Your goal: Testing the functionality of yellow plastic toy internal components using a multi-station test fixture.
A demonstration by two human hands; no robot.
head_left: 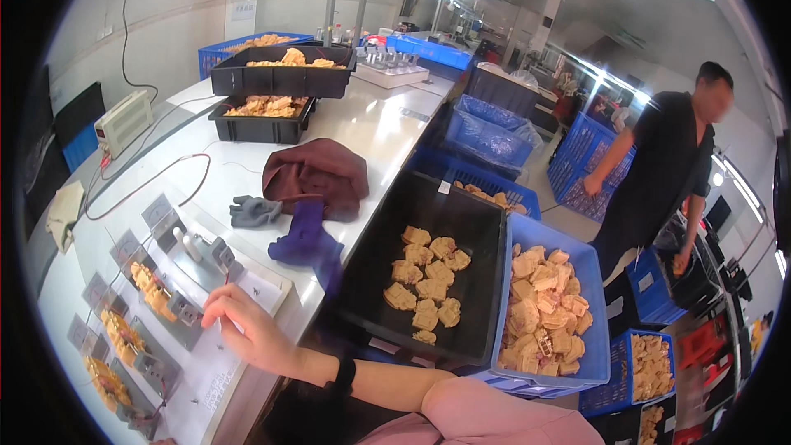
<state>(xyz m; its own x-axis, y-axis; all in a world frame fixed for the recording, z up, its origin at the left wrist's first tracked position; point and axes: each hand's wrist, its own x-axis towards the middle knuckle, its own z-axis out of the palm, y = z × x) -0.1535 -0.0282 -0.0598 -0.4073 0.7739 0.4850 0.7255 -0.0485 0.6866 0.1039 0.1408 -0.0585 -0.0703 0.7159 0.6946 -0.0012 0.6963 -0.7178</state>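
right hand [254, 336]: one, fingers half-curled beside fixture [198, 367], grip can't tell | left hand [163, 442]: sliver at lower edge, fingers can't tell | yellow parts [153, 292]: three, in fixture's four stations | grey glove [254, 211]: one, beyond

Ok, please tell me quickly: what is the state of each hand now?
Left hand: only a sliver shows at the lower edge; state cannot be told.
Right hand: fingers bent near a grey block; grip cannot be told.

White bench [371, 124]: fixture board [202, 350], grey glove [255, 212], maroon cloth [321, 173], lower black tray [257, 128].
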